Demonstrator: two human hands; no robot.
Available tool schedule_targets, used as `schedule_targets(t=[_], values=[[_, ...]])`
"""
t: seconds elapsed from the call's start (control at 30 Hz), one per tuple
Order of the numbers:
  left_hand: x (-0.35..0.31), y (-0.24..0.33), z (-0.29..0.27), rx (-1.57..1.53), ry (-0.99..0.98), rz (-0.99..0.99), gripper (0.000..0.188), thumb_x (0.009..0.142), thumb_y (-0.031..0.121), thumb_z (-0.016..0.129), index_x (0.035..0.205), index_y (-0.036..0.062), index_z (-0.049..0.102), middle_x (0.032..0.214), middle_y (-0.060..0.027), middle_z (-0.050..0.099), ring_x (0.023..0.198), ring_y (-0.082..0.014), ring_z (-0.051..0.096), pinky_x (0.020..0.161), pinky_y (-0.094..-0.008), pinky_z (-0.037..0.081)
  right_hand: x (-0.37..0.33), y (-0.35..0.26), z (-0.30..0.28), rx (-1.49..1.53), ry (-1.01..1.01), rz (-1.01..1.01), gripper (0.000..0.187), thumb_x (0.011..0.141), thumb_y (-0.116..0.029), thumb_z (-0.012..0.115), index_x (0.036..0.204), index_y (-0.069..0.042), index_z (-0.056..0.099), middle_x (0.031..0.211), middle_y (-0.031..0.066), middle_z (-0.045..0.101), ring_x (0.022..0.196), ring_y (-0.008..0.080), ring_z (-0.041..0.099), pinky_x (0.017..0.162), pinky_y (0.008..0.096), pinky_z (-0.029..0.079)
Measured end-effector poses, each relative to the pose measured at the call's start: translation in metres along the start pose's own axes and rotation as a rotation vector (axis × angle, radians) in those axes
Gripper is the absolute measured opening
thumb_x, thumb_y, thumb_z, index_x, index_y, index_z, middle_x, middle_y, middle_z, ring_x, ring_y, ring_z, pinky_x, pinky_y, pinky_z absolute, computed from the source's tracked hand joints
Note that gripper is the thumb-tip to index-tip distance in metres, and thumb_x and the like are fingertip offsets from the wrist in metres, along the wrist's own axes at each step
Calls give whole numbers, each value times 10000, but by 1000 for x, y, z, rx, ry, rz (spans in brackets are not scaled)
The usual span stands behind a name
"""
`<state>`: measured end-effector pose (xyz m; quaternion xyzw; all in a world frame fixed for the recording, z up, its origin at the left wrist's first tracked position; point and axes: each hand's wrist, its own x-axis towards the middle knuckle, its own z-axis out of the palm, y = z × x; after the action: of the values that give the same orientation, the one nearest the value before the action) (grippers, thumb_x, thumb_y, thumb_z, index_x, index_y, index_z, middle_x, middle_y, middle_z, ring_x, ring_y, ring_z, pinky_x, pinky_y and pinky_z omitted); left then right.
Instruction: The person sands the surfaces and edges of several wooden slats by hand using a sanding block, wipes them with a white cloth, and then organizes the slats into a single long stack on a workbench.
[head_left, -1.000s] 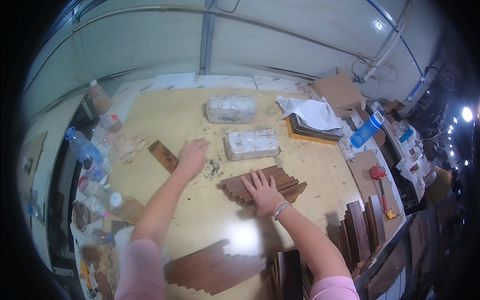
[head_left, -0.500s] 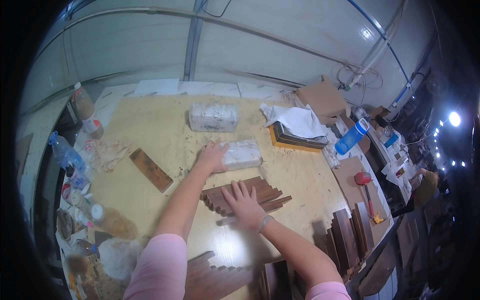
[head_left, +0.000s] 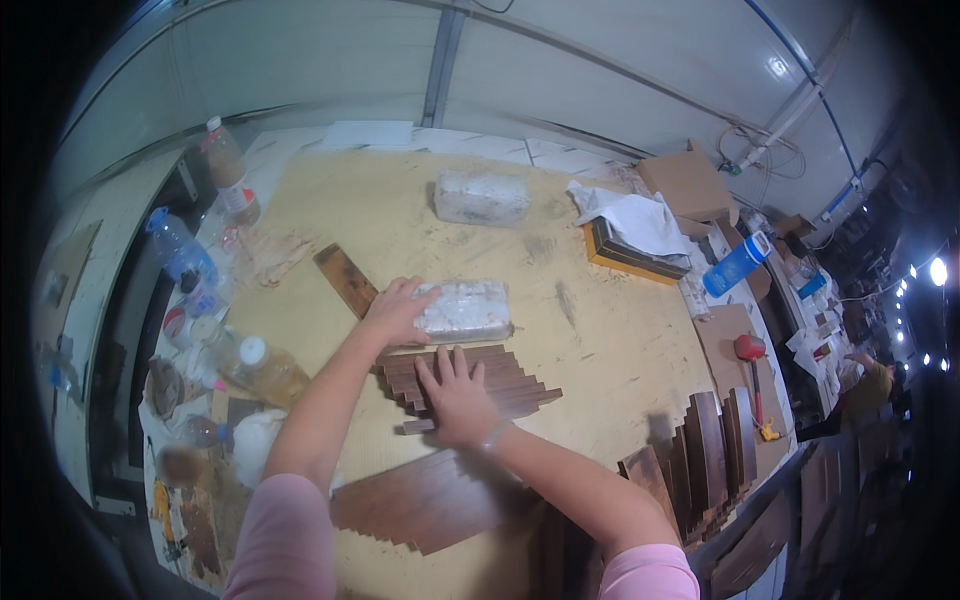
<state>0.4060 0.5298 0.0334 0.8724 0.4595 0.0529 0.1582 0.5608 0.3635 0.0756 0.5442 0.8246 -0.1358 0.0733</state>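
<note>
Wood strips [head_left: 517, 384] lie staggered in the head view, just nearside of the white block [head_left: 470, 310]. The right hand [head_left: 463, 407] lies on them, fingers spread; the left hand [head_left: 397, 312] touches the block, whether clasping I cannot tell. Even pressure should keep strips together.

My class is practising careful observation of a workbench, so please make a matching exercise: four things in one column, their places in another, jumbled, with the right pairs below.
Things
1. Left hand
2. Red-headed mallet
3. Right hand
4. White cloth

Places
A. Over the dark wooden strips, fingers spread
B. Draped over the black-and-yellow box
C. At the left end of the nearer wrapped block
D. On the brown cardboard at the right side of the bench

Right pairs
1-C, 2-D, 3-A, 4-B
</note>
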Motion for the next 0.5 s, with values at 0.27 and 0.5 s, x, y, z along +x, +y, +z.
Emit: schedule_targets(t=[0.27, 0.5], values=[[-52, -9, 2, 25, 223, -110, 722, 888, 277, 768, 1541, 143, 492, 1530, -222, 488, 1444, -379, 439, 1199, -434, 361, 20, -13, 26, -2, 87, -23, 1235, 692, -383, 857, 1673, -120, 153, 1695, 283, 147, 1572, 487, 126, 1204, 718, 164], [-116, 19, 37, -1063, 503, -598, 708, 1052, 396, 577, 1577, -15, 337, 1560, -233, 458, 1456, -339, 435, 1194, -402, 349, 31, 7, 25, 205, 130, -32, 1226, 727, -697, 779, 1664, -142, 217, 1709, 263, 142, 1587, 454, 107, 1239, 665, 114]])
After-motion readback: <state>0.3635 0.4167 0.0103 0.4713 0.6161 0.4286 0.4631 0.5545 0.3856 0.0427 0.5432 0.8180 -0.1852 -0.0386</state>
